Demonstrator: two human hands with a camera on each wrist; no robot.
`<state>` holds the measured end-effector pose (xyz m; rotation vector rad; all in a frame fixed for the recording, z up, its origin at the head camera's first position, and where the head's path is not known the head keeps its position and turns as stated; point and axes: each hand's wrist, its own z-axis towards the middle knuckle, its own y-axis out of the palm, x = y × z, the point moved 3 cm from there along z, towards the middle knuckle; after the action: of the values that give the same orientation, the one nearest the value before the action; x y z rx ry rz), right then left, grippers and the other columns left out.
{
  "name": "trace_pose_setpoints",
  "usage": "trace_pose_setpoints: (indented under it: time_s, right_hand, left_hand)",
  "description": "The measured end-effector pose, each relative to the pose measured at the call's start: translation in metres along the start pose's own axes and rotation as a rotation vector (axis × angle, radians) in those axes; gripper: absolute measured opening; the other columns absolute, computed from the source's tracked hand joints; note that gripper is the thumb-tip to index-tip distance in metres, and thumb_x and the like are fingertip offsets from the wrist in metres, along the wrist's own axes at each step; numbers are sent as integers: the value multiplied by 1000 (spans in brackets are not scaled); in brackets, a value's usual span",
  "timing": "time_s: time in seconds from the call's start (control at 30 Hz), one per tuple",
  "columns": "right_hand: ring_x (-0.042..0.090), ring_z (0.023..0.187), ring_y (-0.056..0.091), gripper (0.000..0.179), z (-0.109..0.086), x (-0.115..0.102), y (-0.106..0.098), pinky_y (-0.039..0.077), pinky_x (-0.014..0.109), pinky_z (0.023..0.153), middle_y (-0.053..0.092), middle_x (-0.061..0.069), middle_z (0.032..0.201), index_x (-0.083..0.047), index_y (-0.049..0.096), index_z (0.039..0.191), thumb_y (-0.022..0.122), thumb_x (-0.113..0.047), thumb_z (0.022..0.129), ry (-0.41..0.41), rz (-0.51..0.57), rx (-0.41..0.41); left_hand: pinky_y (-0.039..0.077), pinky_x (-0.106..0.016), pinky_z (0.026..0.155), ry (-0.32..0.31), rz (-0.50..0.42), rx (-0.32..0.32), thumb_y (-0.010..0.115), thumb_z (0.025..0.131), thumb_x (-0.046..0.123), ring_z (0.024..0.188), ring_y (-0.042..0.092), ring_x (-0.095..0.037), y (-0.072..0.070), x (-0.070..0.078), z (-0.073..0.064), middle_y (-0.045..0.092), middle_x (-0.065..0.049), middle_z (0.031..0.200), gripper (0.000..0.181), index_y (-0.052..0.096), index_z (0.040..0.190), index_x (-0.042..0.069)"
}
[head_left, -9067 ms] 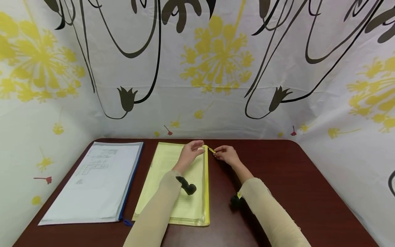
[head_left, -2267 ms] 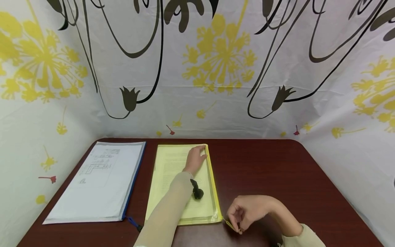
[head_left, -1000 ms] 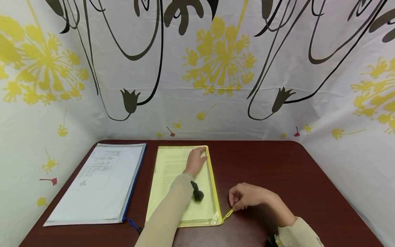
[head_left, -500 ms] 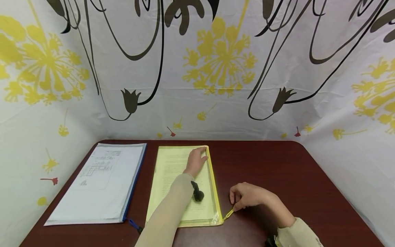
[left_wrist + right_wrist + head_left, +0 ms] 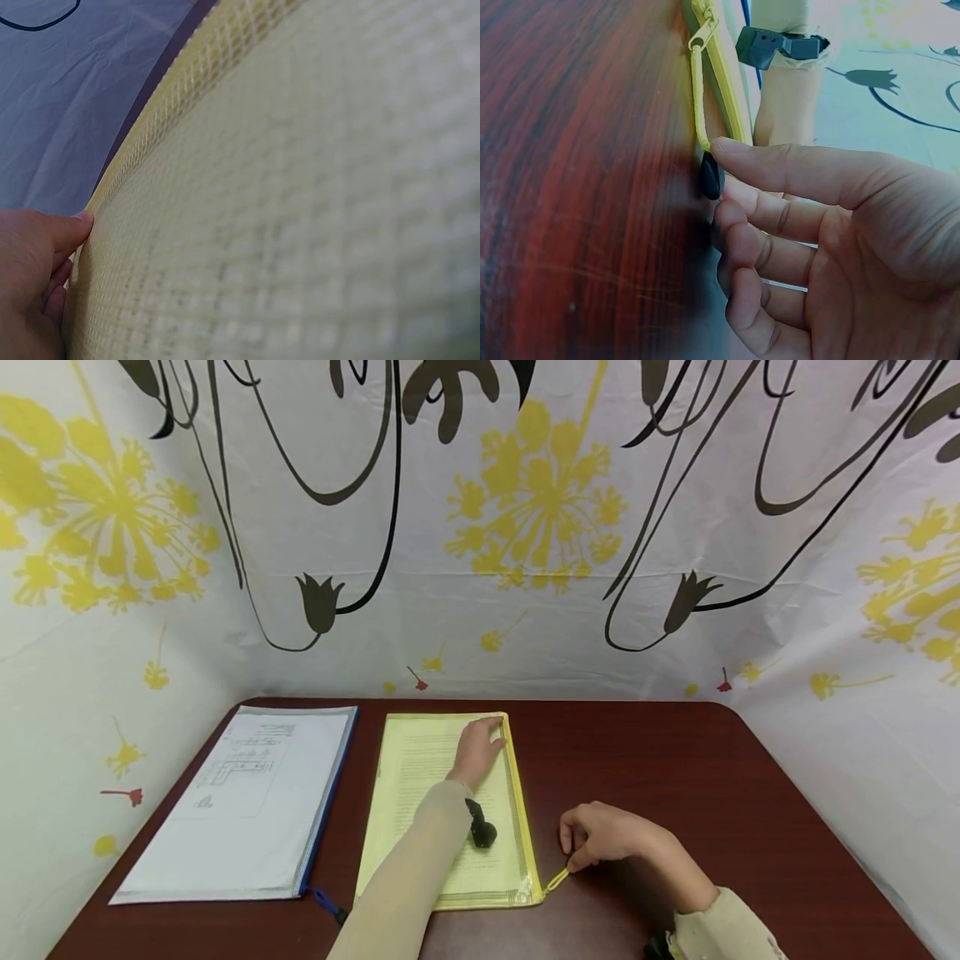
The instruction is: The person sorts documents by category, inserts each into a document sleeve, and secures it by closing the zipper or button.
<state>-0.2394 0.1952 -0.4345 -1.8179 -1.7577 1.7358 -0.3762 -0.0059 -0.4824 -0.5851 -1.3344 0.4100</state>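
A yellow mesh zipper pouch (image 5: 420,760) with printed paper inside lies on the dark red table. My left hand (image 5: 476,752) holds its far right corner; in the left wrist view the thumb (image 5: 71,229) meets the zipper edge, with the other fingers curled close by. At the near right corner, my right hand (image 5: 603,835) pinches the yellow zipper cord (image 5: 557,880) between thumb and fingers. Seen from the right wrist, the cord runs taut from the metal slider (image 5: 703,34) to a black end piece (image 5: 712,177) at the fingertips.
Left of the yellow pouch lies a white pouch (image 5: 225,827) with a blue zipper edge, holding a sheet with drawings. Its blue cord (image 5: 324,902) points toward my left sleeve. A patterned white curtain (image 5: 480,610) hangs around the table (image 5: 675,760).
Since the oldest frame, my right hand has drawn the zipper pull from the far corner to the near one, then lifted slightly. My left hand has settled onto the far corner.
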Motion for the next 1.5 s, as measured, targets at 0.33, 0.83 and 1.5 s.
trace_pose_setpoints:
  time_s: [0.33, 0.83, 1.5]
  right_hand:
    - [13, 59, 58, 17, -2, 1, -3, 45, 26, 52, 64, -2, 67, -13, 64, 85, 80, -10, 79, 31, -7, 0]
    - [11, 59, 54, 17, -1, 5, -8, 43, 25, 53, 62, -3, 68, -13, 64, 86, 80, -12, 81, 52, -31, 2]
    - [18, 66, 57, 10, 14, 17, -43, 46, 29, 57, 66, 2, 78, -10, 63, 91, 70, -16, 91, 54, -52, 130]
  left_hand:
    - [42, -40, 115, -16, 21, -7, 65, 97, 16, 139, 48, -27, 1, -1, 4, 55, -6, 147, 48, 53, 144, 12]
    - [42, -41, 116, 28, 12, -44, 65, 96, 11, 140, 48, -28, -3, -4, 7, 54, -8, 148, 49, 53, 143, 9]
    - [40, -43, 116, 84, 153, -326, 56, 95, 0, 145, 40, -28, -35, 1, 1, 42, -8, 158, 62, 38, 154, 11]
